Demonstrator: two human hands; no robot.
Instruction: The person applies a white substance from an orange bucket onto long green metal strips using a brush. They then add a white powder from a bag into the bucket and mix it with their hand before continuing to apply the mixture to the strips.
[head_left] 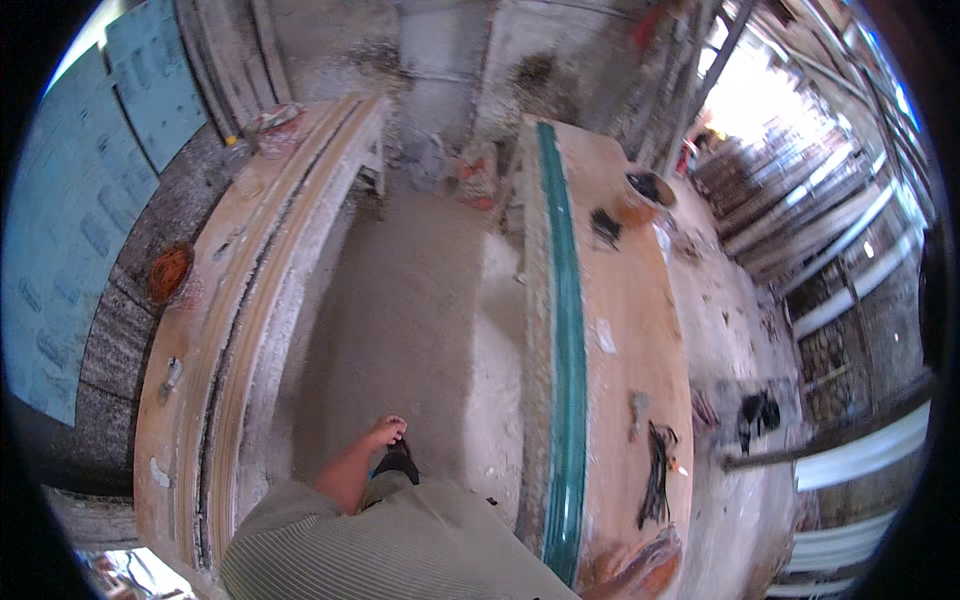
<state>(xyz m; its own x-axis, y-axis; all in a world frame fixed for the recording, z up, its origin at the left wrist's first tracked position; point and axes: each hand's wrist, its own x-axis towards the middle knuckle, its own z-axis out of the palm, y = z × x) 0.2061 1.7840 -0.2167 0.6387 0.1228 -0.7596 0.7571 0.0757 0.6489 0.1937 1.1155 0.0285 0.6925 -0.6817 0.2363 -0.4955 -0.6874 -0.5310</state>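
Note:
My left hand (pixel 388 431) hangs low in front of my body, over the grey floor and beside my dark shoe (pixel 402 465). Its fingers are loosely bent, and I see nothing held in them. It touches neither bench. My right hand is out of sight. To the right, a long glossy green moulding strip (pixel 568 330) runs along the edge of a wooden bench (pixel 630 290). On the left bench (pixel 205 260) lie long brown grooved strips (pixel 262 240) with a dark groove between them.
The right bench bears a bucket (pixel 645 195), a brush (pixel 638 412), dark cords (pixel 657 475) and a plastic-wrapped orange-brown bundle (pixel 640 570). A bowl of orange-brown material (pixel 171 273) stands by the left bench. A floor aisle (pixel 390 290) runs between the benches, with bags (pixel 477 175) at its far end.

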